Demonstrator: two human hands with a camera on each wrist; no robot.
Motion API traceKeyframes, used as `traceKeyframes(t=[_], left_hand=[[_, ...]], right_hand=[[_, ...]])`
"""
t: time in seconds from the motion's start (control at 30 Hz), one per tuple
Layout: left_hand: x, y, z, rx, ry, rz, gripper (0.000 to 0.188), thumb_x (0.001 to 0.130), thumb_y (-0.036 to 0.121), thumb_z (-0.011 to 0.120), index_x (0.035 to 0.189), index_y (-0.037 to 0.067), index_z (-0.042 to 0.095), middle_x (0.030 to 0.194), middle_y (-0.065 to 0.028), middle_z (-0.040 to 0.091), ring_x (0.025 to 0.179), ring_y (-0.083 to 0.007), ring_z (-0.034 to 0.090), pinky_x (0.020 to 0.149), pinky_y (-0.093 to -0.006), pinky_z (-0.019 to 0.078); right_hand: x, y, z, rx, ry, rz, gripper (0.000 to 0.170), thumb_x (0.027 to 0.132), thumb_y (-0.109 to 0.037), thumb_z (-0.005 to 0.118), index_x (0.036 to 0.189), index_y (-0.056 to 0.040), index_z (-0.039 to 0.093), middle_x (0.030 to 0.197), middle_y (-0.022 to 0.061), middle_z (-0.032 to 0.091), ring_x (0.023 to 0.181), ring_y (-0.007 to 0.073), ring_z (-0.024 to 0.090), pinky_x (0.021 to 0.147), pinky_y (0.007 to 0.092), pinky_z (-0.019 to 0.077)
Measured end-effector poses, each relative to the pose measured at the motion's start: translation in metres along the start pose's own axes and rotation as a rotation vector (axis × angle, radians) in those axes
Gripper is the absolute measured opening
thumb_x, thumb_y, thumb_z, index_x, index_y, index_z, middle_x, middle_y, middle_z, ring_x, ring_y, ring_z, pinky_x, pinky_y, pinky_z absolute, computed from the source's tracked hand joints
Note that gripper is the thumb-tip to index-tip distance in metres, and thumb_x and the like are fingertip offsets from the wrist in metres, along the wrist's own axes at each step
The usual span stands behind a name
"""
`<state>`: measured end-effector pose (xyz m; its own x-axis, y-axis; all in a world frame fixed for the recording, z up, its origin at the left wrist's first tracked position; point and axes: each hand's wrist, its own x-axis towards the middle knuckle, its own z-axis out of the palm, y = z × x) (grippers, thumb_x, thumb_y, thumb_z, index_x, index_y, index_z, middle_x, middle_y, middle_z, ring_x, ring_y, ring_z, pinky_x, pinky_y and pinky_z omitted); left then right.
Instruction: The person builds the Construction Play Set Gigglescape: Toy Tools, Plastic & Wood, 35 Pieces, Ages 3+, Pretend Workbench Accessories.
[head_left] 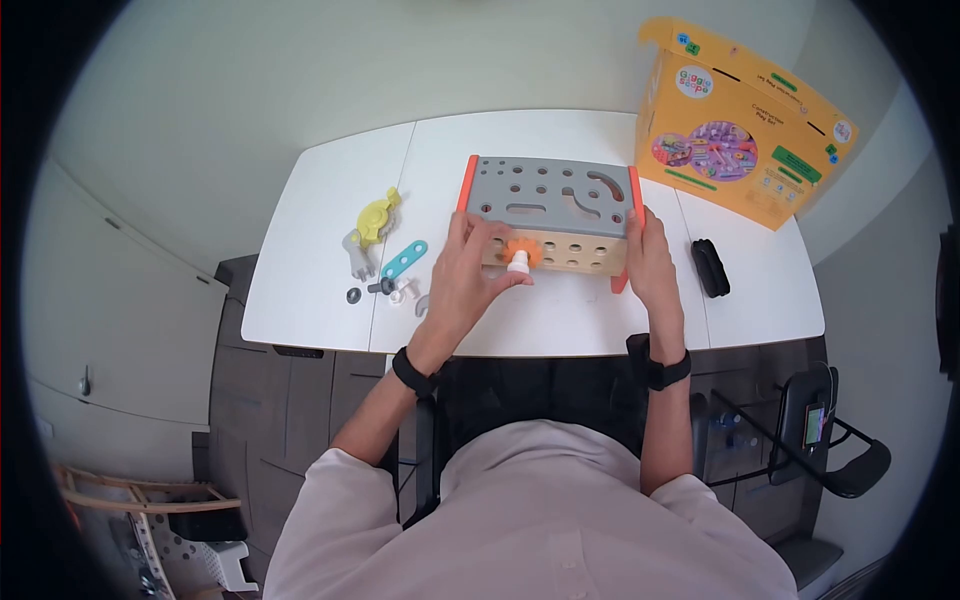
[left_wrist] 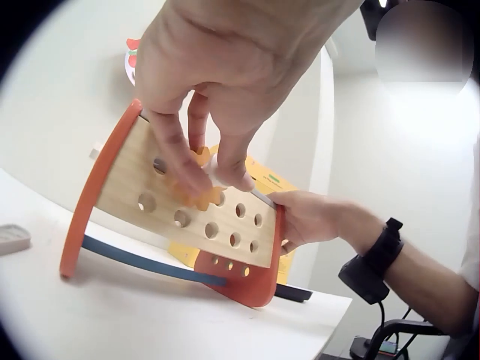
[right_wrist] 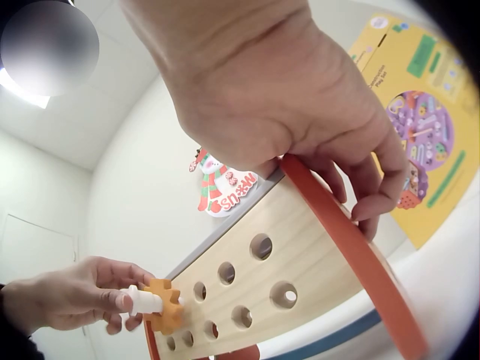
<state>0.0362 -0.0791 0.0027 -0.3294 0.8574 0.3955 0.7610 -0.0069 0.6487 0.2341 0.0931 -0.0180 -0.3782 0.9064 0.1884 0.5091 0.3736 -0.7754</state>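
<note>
A toy workbench with a grey top (head_left: 545,190), a wooden front panel (left_wrist: 199,217) with round holes and red side boards (right_wrist: 352,251) stands on the white table. An orange gear (head_left: 522,249) with a white peg (right_wrist: 142,301) through it lies against the panel's left part. My left hand (head_left: 464,280) pinches the gear and peg between thumb and fingers. Whether the peg sits in a hole is hidden. My right hand (head_left: 653,265) grips the right side board, its fingers over the outer face in the right wrist view (right_wrist: 277,97).
Left on the table (head_left: 300,270) lie a yellow and grey toy (head_left: 374,220), a teal strip with holes (head_left: 405,260), a dark screw, a black ring and white pieces. A yellow box (head_left: 745,130) stands at the back right; a black case (head_left: 710,268) lies right of the workbench.
</note>
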Motion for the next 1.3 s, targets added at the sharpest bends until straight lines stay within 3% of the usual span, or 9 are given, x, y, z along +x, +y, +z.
traceKeyframes(t=[0.17, 0.23, 0.37, 0.43, 0.53, 0.83, 0.93, 1.1, 1.3], left_hand=[[0.014, 0.003, -0.012, 0.301, 0.047, 0.163, 0.084, 0.058, 0.036, 0.092, 0.131, 0.013, 0.059, 0.131, -0.0112, 0.047, 0.122, -0.0301, 0.051, 0.102, -0.0459, 0.045], [0.022, 0.001, -0.014, 0.411, 0.037, 0.33, 0.091, 0.059, 0.04, 0.091, 0.138, 0.016, 0.055, 0.146, -0.0109, 0.043, 0.14, -0.0312, 0.038, 0.115, -0.0518, 0.0301], [0.029, -0.014, -0.008, 0.408, -0.071, 0.301, 0.088, 0.06, 0.042, 0.089, 0.138, 0.016, 0.056, 0.155, -0.0082, 0.039, 0.147, -0.033, 0.031, 0.116, -0.0495, 0.0314], [0.033, -0.019, -0.006, 0.214, -0.075, 0.312, 0.084, 0.063, 0.042, 0.087, 0.137, 0.015, 0.058, 0.153, -0.0082, 0.043, 0.144, -0.0344, 0.035, 0.113, -0.0461, 0.0378], [0.034, -0.017, -0.01, 0.235, -0.095, 0.305, 0.08, 0.064, 0.041, 0.087, 0.134, 0.014, 0.06, 0.151, -0.0085, 0.045, 0.142, -0.0349, 0.038, 0.111, -0.0436, 0.0417], [0.03, -0.014, -0.005, 0.242, -0.06, 0.307, 0.078, 0.065, 0.039, 0.087, 0.134, 0.017, 0.06, 0.151, -0.0073, 0.046, 0.142, -0.0331, 0.038, 0.109, -0.0434, 0.0435], [0.032, -0.016, -0.002, 0.252, -0.062, 0.303, 0.079, 0.065, 0.039, 0.087, 0.135, 0.019, 0.059, 0.151, -0.0068, 0.045, 0.142, -0.0333, 0.039, 0.108, -0.0432, 0.0454], [0.033, -0.012, -0.005, 0.319, -0.084, 0.313, 0.081, 0.065, 0.035, 0.087, 0.138, 0.02, 0.055, 0.152, -0.0063, 0.043, 0.142, -0.0329, 0.04, 0.106, -0.0423, 0.0477], [0.027, -0.009, -0.002, 0.301, -0.074, 0.292, 0.08, 0.066, 0.029, 0.088, 0.139, 0.022, 0.055, 0.152, -0.0059, 0.042, 0.142, -0.0323, 0.04, 0.104, -0.043, 0.0491]], right_hand=[[-0.002, -0.006, -0.002, 0.028, -0.012, 0.014, 0.052, 0.107, -0.045, 0.029, 0.13, -0.0041, 0.052, 0.122, 0.0217, 0.057, 0.103, 0.042, 0.064, 0.088, 0.0493, 0.0496], [-0.001, -0.005, 0.0, 0.056, -0.025, 0.026, 0.052, 0.107, -0.045, 0.029, 0.13, -0.0039, 0.052, 0.122, 0.022, 0.057, 0.102, 0.0417, 0.064, 0.087, 0.0492, 0.0496], [0.004, 0.006, 0.004, 0.009, 0.008, -0.047, 0.052, 0.107, -0.045, 0.029, 0.128, -0.0031, 0.052, 0.119, 0.0224, 0.057, 0.099, 0.04, 0.064, 0.087, 0.0477, 0.0497], [0.002, 0.001, 0.001, 0.013, -0.007, -0.04, 0.052, 0.107, -0.045, 0.029, 0.129, -0.0029, 0.052, 0.12, 0.0227, 0.057, 0.099, 0.0397, 0.064, 0.087, 0.0474, 0.0497], [0.0, -0.003, 0.0, 0.065, -0.026, -0.005, 0.053, 0.107, -0.046, 0.029, 0.13, -0.0028, 0.052, 0.12, 0.0227, 0.057, 0.099, 0.0399, 0.064, 0.088, 0.0468, 0.0495], [0.009, 0.018, 0.005, 0.057, 0.009, -0.061, 0.059, 0.107, -0.05, 0.029, 0.13, -0.0006, 0.052, 0.121, 0.0256, 0.056, 0.107, 0.0392, 0.06, 0.095, 0.0458, 0.0455], [0.017, 0.022, 0.008, 0.067, 0.084, -0.174, 0.061, 0.107, -0.049, 0.029, 0.123, 0.0042, 0.054, 0.108, 0.0276, 0.059, 0.098, 0.0379, 0.062, 0.089, 0.0444, 0.0473], [0.025, 0.019, 0.002, 0.177, 0.046, -0.249, 0.062, 0.108, -0.046, 0.032, 0.106, 0.0101, 0.058, 0.072, 0.0215, 0.059, 0.071, 0.0322, 0.06, 0.072, 0.0425, 0.0471], [0.024, 0.021, 0.001, 0.175, 0.04, -0.24, 0.062, 0.107, -0.046, 0.033, 0.107, 0.0097, 0.059, 0.075, 0.0232, 0.061, 0.072, 0.0341, 0.061, 0.072, 0.0432, 0.0472]])
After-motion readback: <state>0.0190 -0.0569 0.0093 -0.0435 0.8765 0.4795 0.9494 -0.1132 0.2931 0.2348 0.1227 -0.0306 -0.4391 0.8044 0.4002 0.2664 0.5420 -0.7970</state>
